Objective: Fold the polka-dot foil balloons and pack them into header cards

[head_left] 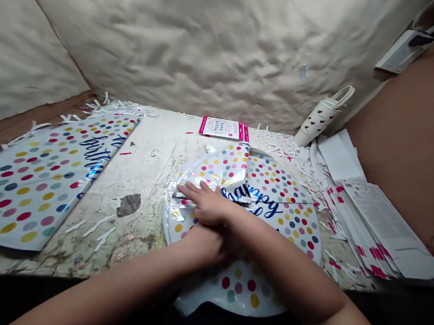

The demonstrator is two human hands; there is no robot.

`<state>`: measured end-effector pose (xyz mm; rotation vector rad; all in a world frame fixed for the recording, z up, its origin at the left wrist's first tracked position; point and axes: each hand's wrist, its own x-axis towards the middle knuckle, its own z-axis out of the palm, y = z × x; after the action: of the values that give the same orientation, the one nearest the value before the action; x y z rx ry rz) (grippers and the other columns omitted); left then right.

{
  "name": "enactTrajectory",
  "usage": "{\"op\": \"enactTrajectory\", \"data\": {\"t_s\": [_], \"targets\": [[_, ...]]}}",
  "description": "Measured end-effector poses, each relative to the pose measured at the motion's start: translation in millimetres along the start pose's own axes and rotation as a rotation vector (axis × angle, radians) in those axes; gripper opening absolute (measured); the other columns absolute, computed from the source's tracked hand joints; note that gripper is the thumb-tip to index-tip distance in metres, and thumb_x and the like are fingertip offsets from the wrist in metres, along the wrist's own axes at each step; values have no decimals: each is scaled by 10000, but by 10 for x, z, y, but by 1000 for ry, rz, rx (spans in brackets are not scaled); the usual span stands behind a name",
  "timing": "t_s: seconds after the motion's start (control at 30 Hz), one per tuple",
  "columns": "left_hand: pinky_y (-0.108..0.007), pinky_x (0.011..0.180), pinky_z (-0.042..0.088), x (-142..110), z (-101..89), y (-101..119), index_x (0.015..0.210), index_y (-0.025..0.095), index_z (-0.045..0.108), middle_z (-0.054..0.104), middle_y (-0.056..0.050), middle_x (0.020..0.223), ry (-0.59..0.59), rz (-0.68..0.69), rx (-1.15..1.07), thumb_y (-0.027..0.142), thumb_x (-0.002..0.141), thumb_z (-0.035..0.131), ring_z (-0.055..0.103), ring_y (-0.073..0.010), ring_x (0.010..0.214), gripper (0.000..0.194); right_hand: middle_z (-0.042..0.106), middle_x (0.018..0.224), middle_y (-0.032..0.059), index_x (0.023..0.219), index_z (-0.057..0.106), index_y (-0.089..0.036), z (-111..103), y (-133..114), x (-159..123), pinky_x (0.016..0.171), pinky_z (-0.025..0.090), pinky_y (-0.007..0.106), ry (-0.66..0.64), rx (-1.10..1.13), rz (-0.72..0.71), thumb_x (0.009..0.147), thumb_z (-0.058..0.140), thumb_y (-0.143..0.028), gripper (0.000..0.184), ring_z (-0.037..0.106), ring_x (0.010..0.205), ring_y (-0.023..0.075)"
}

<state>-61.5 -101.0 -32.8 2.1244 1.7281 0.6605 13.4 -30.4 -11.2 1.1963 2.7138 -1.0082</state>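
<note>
A flat, uninflated foil balloon [297, 221] with coloured dots and blue lettering lies in front of me, part of it folded over itself. My right hand [209, 203] reaches across to the left and lies on the folded flap, fingers spread and open. Beneath it, my left hand [204, 242] crosses under the right wrist and rests on the balloon; its fingers are hidden. The balloon's lower edge hangs over the table's front edge. To the left lies another dotted foil balloon [35, 185], folded in half.
A pink-and-white printed packet [224, 128] lies behind the balloon. At the right are a stack of printed cards [378, 231] and a white bottle [319, 117] with hearts. Paper strips [284, 152] litter the worn tabletop [149, 158]. A crumpled paper wall [194, 48] stands behind.
</note>
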Motion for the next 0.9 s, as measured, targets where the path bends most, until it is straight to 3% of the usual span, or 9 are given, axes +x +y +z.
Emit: {"op": "enactTrajectory", "data": {"t_s": [0.1,0.17,0.37,0.47,0.53,0.67,0.8,0.83,0.9], "targets": [[-272,736,492,-84,-356,-323,790,193,683,673,-44,813,-264,392,111,268,835,426,601,-188,760,272,357,1407,67,1362,294,-241,0,182,-111,1038,297,449,194,18,-103,699,470,-93,702,356,1269,228],[-355,794,466,7,-555,-560,902,157,661,655,-110,952,-216,479,312,231,847,426,588,-236,873,252,462,1292,97,1290,385,-155,19,241,-154,987,369,316,280,-5,-113,707,501,-132,595,453,1168,185],[-437,777,422,451,-807,-820,757,165,639,631,-120,896,6,470,698,157,849,422,544,-281,873,236,542,1097,166,1078,538,-88,163,138,38,892,414,400,453,-112,21,772,540,-330,389,490,1050,281],[-435,830,417,348,-735,-679,790,159,642,627,-124,963,133,465,661,196,883,401,548,-272,911,261,592,964,163,943,594,-99,244,108,196,813,446,402,534,-162,74,793,491,-215,216,537,948,280],[-416,879,419,196,-614,-622,875,140,654,626,-139,1025,47,529,561,291,897,410,552,-267,968,288,634,875,115,849,631,-142,184,168,195,776,465,353,585,-179,71,760,489,-126,168,572,882,246],[-469,992,350,3,-368,-695,1271,92,486,461,-191,1326,-170,481,451,530,848,430,378,-344,1244,611,676,942,54,1014,632,-180,-381,442,-320,755,481,280,863,-173,116,831,450,-145,261,609,848,172],[-496,1039,287,18,-303,-772,1374,133,362,329,-177,1424,-241,318,417,581,829,413,235,-357,1328,707,678,793,113,919,654,-82,-991,601,-1202,692,490,339,1663,-269,319,889,456,-361,343,624,731,201],[-498,1042,280,31,-313,-772,1376,143,360,321,-175,1428,-247,303,402,575,828,420,227,-354,1331,700,680,749,79,863,670,-120,-1024,585,-1373,688,498,333,1792,-340,243,841,552,-348,258,632,706,193],[-506,1043,274,59,-362,-763,1371,149,369,317,-174,1429,-255,287,360,570,814,446,223,-355,1333,703,700,793,24,851,679,-211,-905,502,-1596,716,520,320,1756,-393,-32,768,653,-222,88,655,746,181]]}}
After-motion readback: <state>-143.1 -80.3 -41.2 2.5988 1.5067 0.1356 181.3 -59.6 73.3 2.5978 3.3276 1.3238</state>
